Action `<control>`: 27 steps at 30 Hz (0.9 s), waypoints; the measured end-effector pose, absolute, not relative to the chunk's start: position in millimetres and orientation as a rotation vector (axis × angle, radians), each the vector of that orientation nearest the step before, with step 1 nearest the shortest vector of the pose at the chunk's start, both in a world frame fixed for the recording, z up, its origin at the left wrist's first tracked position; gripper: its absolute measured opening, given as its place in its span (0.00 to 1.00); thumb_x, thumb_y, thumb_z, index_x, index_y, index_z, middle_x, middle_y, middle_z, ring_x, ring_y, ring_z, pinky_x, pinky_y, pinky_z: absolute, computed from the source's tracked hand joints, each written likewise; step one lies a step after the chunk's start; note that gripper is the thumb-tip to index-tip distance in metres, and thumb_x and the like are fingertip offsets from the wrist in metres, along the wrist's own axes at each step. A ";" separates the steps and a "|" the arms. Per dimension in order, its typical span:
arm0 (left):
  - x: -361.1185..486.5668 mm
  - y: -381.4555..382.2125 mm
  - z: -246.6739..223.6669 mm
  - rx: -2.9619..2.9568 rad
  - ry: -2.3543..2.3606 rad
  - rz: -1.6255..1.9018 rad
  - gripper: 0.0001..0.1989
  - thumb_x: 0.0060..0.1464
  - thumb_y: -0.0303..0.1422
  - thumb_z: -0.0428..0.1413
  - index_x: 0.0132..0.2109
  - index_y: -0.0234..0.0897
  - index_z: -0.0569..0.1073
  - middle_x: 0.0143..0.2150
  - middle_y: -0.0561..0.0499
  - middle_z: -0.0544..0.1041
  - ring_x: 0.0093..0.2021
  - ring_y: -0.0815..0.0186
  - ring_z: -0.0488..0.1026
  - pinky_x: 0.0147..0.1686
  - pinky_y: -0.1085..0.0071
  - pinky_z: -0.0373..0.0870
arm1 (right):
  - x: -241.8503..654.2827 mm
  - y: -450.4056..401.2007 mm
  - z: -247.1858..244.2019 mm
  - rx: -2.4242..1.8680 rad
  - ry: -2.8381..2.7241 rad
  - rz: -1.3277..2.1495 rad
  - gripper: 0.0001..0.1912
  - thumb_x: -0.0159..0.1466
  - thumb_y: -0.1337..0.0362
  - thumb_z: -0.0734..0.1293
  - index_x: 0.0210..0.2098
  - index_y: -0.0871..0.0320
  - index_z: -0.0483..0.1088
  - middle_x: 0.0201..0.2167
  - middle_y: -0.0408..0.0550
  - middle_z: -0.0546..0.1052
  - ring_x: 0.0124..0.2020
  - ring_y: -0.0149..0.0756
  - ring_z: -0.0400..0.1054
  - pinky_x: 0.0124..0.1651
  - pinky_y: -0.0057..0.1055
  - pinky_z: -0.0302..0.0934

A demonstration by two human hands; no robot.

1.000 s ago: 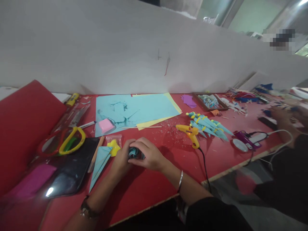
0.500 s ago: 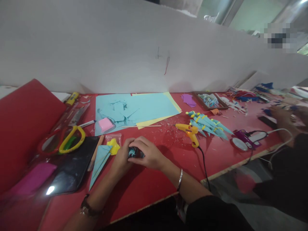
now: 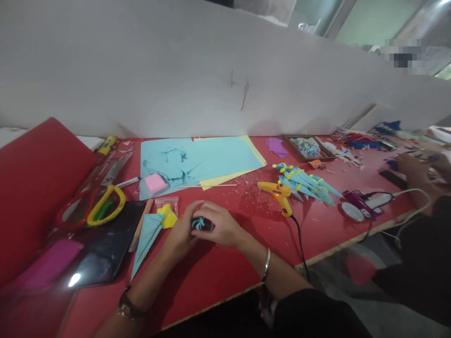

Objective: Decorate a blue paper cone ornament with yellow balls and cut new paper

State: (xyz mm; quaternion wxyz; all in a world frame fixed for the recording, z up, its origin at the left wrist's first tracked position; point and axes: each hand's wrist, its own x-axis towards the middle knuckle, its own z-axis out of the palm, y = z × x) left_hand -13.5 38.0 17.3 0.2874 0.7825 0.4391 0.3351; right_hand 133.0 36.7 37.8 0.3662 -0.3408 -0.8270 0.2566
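Note:
Both my hands meet over the front part of the red table (image 3: 225, 267). A small blue and dark swirled piece (image 3: 200, 223) shows between them. My left hand (image 3: 181, 232) is curled around its left side, and my right hand (image 3: 221, 225) closes over it from the right, fingers bent. The fingers hide most of the piece. A folded light-blue paper cone (image 3: 148, 241) lies left of my left hand, beside a yellow shape in a clear bag (image 3: 168, 213). Right of my hands is a yellow glue gun (image 3: 280, 195) with its black cord.
Blue paper (image 3: 225, 157) with cutouts lies at the back. Blue cones with yellow trim (image 3: 306, 183) rest behind the glue gun. Large scissors (image 3: 105, 206) and a black tablet-like slab (image 3: 105, 253) are on the left. Another person's hands (image 3: 416, 173) are at the far right.
My hands have shifted very slightly right, and the swirled piece between them shows a little more and has turned. The other objects lie as before.

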 end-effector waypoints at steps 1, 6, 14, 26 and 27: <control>-13.5 38.3 16.5 2.094 1.179 0.907 0.27 0.40 0.25 0.48 0.51 0.34 0.56 0.45 0.43 0.71 0.41 0.62 0.72 0.38 0.68 0.68 | 132.9 36.9 37.9 -0.876 -2.108 0.664 0.10 0.56 0.61 0.64 0.37 0.58 0.65 0.36 0.47 0.68 0.40 0.32 0.62 0.43 0.28 0.59; -13.4 38.8 15.0 2.135 1.169 0.943 0.25 0.40 0.24 0.48 0.50 0.34 0.57 0.46 0.42 0.70 0.45 0.60 0.70 0.42 0.65 0.68 | 130.9 37.6 37.6 -0.882 -2.069 0.682 0.08 0.55 0.63 0.64 0.35 0.58 0.65 0.35 0.47 0.68 0.39 0.33 0.63 0.42 0.30 0.59; -14.4 40.9 -2.9 2.214 1.158 1.084 0.26 0.41 0.21 0.47 0.51 0.33 0.54 0.45 0.42 0.67 0.43 0.62 0.69 0.41 0.65 0.68 | 127.3 35.8 36.3 -0.923 -2.065 0.707 0.15 0.52 0.67 0.62 0.41 0.58 0.63 0.36 0.47 0.67 0.38 0.33 0.63 0.41 0.29 0.60; -17.0 40.1 8.6 2.221 1.183 0.953 0.27 0.42 0.22 0.46 0.53 0.32 0.54 0.48 0.40 0.68 0.45 0.61 0.70 0.42 0.64 0.68 | 130.1 37.8 35.5 -0.937 -1.950 0.712 0.08 0.52 0.68 0.63 0.33 0.58 0.67 0.31 0.45 0.68 0.34 0.31 0.64 0.38 0.27 0.60; -17.4 40.2 10.2 2.210 1.196 0.925 0.26 0.43 0.23 0.46 0.52 0.32 0.55 0.48 0.41 0.68 0.45 0.62 0.70 0.42 0.65 0.68 | 130.2 37.8 36.0 -0.938 -1.926 0.720 0.08 0.52 0.68 0.63 0.33 0.58 0.67 0.31 0.45 0.69 0.34 0.31 0.64 0.38 0.27 0.60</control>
